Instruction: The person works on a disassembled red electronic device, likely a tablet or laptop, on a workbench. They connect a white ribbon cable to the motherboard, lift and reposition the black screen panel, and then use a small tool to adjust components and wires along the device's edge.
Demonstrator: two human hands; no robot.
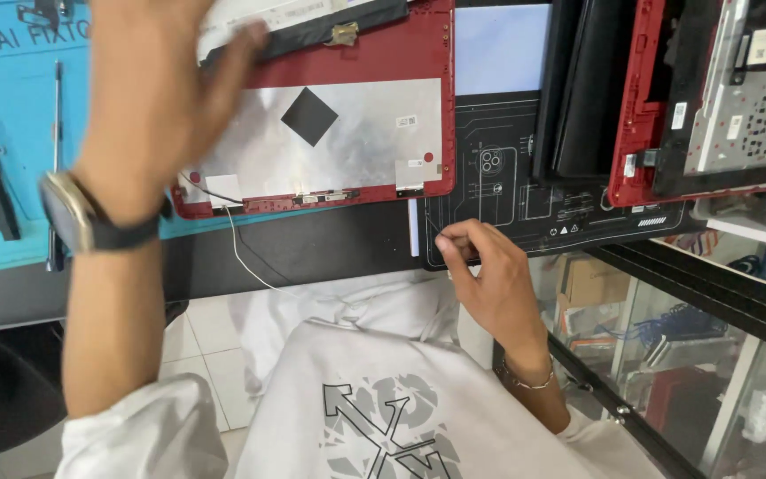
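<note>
Bright, even daylight is filling the scene. Glare is washing over the silver foil panel [330, 133]. Left hand [148, 84] is blurring from motion, close to lens. Soft shadows only. Lines are bending slightly at frame edges.

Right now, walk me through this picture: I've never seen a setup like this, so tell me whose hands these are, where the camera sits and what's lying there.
The single view comes from a camera worn on a person's head, looking down at their own two bare hands. The left hand, wearing a wristwatch, rests on a red laptop lid lying inside-up, with silver foil and a black square patch. The right hand pinches a thin tool or wire at its fingers; which one is unclear. Underneath lie a black work mat and a blue mat. Another opened red laptop part sits at the right.
</note>
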